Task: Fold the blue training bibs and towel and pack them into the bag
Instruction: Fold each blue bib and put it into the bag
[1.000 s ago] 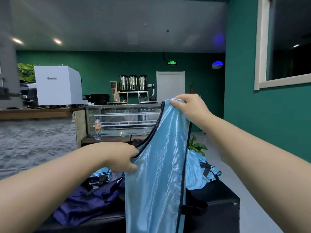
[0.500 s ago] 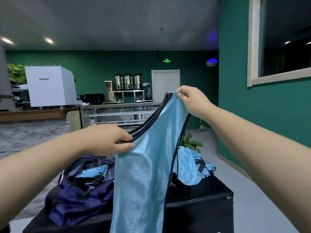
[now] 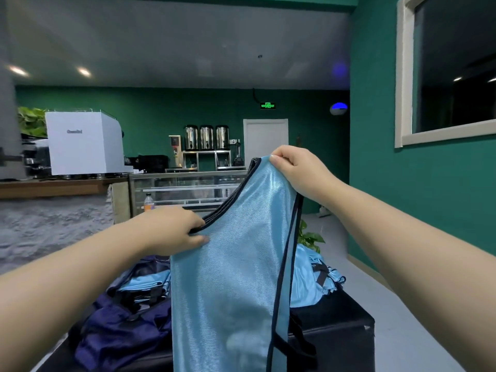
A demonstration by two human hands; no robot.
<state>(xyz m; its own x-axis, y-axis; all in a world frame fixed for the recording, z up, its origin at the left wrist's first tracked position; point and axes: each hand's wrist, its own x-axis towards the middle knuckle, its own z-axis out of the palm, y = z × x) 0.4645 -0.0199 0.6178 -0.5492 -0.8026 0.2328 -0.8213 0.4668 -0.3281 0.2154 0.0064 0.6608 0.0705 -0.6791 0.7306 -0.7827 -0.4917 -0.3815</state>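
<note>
Green café — bib [image 3: 228, 277] between fingers [image 3: 200, 240]

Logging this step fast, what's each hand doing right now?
Left hand: closed, pinching the dark neckline edge of the blue bib.
Right hand: closed, gripping the bib's raised shoulder strap.

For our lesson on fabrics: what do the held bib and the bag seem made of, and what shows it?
Bib: likely shiny synthetic knit, perhaps polyester; it glints, shows fine ribbing, hangs limp, with dark binding at the edges. Bag: seemingly thin navy nylon-like cloth; it slumps in soft creases.
</note>
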